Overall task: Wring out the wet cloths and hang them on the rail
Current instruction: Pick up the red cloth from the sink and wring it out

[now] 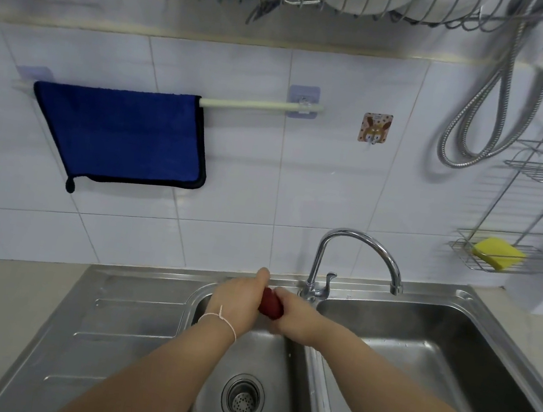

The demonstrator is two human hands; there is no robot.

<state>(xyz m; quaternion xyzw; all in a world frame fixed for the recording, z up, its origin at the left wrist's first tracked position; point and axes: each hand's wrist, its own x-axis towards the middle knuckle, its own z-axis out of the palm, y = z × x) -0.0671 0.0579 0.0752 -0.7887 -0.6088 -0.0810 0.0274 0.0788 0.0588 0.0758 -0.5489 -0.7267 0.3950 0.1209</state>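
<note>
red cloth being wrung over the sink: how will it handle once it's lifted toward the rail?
Probably floppy: the red cloth is squeezed into a small wad between the left hand and right hand, so it should droop when released. Likely heavier than it looks and may drip. The blue cloth already drapes limp over the rail.
</note>
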